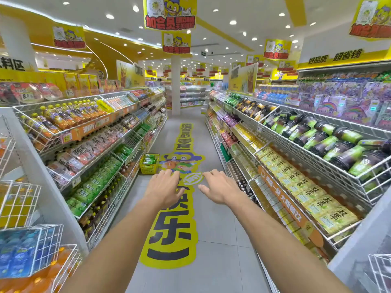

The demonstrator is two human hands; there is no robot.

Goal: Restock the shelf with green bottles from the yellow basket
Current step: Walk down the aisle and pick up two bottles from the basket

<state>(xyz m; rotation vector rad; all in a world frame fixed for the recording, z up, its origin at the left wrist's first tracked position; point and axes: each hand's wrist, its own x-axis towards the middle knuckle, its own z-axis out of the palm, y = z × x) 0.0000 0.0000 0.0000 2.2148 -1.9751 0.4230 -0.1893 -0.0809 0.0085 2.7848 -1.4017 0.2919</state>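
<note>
Beyond floor lettering [170,227] "乐": yellow basket [146,169].

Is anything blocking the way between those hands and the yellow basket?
Nothing visible. The left hand and right hand reach out empty over the aisle floor; the yellow basket sits farther ahead, beside the left shelving.

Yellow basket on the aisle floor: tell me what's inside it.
Green bottles lie in the yellow basket, reaching its rim. Whatever is beneath the top layer is covered by those bottles and the basket wall.
</note>
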